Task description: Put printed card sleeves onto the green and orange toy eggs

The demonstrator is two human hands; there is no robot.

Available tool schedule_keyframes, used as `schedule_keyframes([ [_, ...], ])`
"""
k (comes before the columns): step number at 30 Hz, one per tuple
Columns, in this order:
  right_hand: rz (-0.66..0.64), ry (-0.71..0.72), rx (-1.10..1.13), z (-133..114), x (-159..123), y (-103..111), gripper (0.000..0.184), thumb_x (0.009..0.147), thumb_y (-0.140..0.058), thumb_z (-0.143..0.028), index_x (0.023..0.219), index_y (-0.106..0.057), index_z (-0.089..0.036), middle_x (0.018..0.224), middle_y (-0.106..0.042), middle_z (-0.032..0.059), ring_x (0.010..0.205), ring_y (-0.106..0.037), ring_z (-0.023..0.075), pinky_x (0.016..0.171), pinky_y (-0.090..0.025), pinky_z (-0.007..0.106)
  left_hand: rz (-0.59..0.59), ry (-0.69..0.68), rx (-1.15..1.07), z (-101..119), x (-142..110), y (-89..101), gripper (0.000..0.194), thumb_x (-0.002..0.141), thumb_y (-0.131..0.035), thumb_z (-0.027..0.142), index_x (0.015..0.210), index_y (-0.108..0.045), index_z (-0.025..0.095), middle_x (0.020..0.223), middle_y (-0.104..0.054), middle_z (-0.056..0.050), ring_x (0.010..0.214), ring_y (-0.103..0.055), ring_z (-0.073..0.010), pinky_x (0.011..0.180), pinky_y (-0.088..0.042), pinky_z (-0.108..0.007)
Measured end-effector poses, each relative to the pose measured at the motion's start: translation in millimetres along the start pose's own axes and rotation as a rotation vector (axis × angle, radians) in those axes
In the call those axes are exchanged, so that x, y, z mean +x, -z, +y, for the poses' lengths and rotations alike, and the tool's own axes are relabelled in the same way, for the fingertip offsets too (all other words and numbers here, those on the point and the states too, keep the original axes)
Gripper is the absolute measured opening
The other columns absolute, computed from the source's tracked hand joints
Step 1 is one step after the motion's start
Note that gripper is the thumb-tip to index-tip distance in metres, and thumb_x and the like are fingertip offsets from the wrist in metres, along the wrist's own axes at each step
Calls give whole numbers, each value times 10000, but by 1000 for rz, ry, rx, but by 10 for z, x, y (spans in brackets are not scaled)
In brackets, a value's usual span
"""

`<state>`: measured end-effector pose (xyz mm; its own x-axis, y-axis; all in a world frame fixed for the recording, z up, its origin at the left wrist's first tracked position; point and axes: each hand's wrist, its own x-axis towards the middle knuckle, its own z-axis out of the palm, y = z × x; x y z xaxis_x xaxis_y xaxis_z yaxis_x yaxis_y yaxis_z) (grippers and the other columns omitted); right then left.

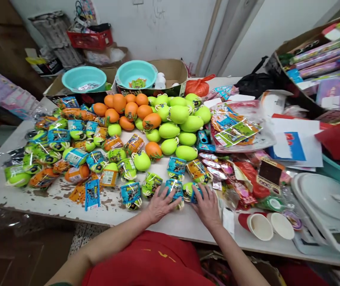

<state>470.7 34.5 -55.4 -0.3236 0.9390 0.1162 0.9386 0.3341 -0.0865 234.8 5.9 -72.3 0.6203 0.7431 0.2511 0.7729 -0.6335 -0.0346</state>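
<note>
My left hand (161,205) lies with fingers spread against a green egg-shaped toy in a blue printed wrapper (174,186), touching its near side. My right hand (208,203) has its fingers stretched over the right side of another green egg with a blue wrapper (188,191); its thumb is partly hidden. Close by are a wrapped egg with a blue label (131,194), a green-labelled one (152,184), a blue-labelled one (176,167) and an orange-labelled one (198,171). Behind them are piled bare green eggs (170,130) and orange eggs (131,110) with white cords.
Many wrapped eggs (59,135) crowd the table's left. Flat packets (92,194) lie near the front edge. At right are paper cups (261,227), a white scale (321,198) and a plastic bag of flat wrappers (238,131). Teal basins (84,78) sit on cartons behind.
</note>
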Motion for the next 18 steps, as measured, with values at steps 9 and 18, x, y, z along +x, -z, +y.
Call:
schedule_keyframes([
  [9, 382, -152, 31, -408, -251, 28, 617, 842, -515, -349, 1396, -329, -151, 1418, -307, 194, 1304, -287, 400, 1008, -296, 590, 31, 79, -353, -687, -601, 496, 347, 872, -505, 378, 1196, -547, 259, 1173, -601, -59, 1193, -448, -232, 1025, -308, -427],
  [18, 543, -379, 41, -1510, -539, -300, 772, 772, -642, -447, 1403, -350, -109, 1361, -345, 253, 1271, -299, 470, 993, -293, 643, -131, 1110, -117, -2194, -2722, 460, 301, 862, -480, 402, 1011, -568, 155, 903, -570, -97, 896, -541, -274, 774, -442, -418],
])
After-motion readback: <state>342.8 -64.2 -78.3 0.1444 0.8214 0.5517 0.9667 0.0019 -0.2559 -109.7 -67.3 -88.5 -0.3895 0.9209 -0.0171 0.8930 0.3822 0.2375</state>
